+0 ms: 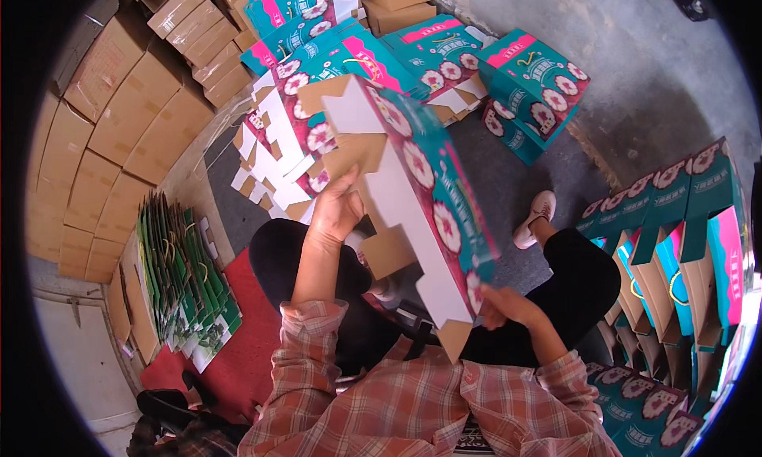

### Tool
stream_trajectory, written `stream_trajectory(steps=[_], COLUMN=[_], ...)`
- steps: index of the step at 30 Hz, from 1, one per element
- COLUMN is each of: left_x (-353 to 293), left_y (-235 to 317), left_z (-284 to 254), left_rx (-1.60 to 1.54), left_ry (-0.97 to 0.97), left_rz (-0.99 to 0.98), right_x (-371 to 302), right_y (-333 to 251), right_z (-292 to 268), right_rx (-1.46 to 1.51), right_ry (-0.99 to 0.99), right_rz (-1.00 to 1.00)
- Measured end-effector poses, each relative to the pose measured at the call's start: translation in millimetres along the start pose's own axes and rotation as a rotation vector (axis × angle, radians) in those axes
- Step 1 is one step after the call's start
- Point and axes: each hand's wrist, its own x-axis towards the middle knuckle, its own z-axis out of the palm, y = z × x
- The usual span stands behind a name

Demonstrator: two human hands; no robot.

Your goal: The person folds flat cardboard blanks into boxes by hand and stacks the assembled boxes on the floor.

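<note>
Above my lap, a partly folded teal and maroon cardboard gift box (425, 167) is held tilted, its white and brown flaps sticking out on the left side. My left hand (340, 207) grips it by the brown flaps at that side, with the fingertips partly hidden behind the card. At the lower right corner, my right hand (508, 308) is closed on the box's edge near a printed flower; some of its fingers are blurred or covered. The box's far face is seen only at a slant.
Flat printed box blanks (274, 151) lie in a pile ahead, beside a standing teal box (532, 92). Finished-looking boxes (675, 195) are stacked at the right. Brown cartons (119, 100) line the left wall. Green folded sheets (178, 274) stand by a red mat (246, 290).
</note>
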Motion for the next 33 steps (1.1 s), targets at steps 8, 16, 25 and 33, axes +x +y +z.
stream_trajectory(steps=[8,16,25,33], left_x=[14,27,14,-7], left_y=[-48,-93,-56,-48], left_z=[26,39,47,134], left_rx=[0.344,0.707,0.975,2.057], left_ry=[-0.208,-0.02,-0.31,-0.369], left_rz=[-0.175,0.021,0.177,-0.025], right_x=[-71,39,8,-1], right_y=[-149,-157,-162,-175], right_z=[5,0,-78,-108], right_rx=[-0.66,-0.705,-0.599,-0.327], right_ry=[0.625,0.534,0.763,0.787], right_rz=[-0.732,-0.672,-0.49,-0.765])
